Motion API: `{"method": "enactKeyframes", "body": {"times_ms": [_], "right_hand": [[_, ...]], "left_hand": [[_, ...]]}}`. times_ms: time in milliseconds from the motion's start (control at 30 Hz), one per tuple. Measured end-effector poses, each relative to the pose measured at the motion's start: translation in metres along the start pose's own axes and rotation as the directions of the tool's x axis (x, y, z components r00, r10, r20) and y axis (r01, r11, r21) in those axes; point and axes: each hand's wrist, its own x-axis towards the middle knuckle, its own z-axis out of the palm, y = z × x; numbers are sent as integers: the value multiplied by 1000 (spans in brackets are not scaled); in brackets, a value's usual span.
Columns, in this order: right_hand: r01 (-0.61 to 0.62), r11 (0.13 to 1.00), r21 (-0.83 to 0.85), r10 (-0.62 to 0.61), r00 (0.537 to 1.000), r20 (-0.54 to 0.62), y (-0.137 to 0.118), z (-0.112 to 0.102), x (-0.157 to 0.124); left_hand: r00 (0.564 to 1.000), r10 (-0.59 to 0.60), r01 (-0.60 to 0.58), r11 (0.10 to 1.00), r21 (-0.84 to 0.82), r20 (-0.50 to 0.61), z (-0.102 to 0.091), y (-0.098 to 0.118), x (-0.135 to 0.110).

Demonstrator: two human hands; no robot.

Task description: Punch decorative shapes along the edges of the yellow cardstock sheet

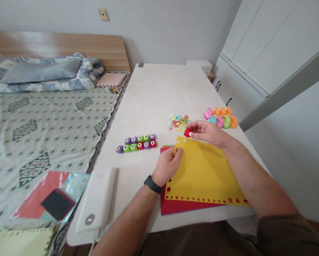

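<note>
**Figure.** My right fingers [199,127] are drawn narrow, pinched on a small red craft punch [187,133], which sits at the fingertips, just above the top edge of a yellow paper sheet [204,170] and not touching it as far as this view shows. My fingers hide most of the punch. My left fingers [175,153] are curled, their tips on the sheet's left edge near its upper corner; I cannot tell whether they grip it or only press on it. A black watch [152,184] circles my left wrist.

The yellow sheet has small punched hearts and flowers along its lower border and flower shapes at its upper left corner. It lies on a red paper sheet [175,208], with a green sheet edge [168,145] showing beyond it. Around these on the white worktop [151,96] are a heap of colored paper cutouts [178,122], a cluster of pastel craft punches [220,118], and a row of purple, green and red craft punches [135,143]. A white corded device [97,199] lies at the worktop's near edge. To the left is a bed [42,142].
</note>
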Motion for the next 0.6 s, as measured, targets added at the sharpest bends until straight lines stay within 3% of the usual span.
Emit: {"method": "enactKeyframes", "body": {"times_ms": [600], "right_hand": [[16, 1000, -2, -16, 999, 50, 4, 10, 13]], "left_hand": [[997, -12, 18, 996, -85, 77, 0, 1, -1]]}}
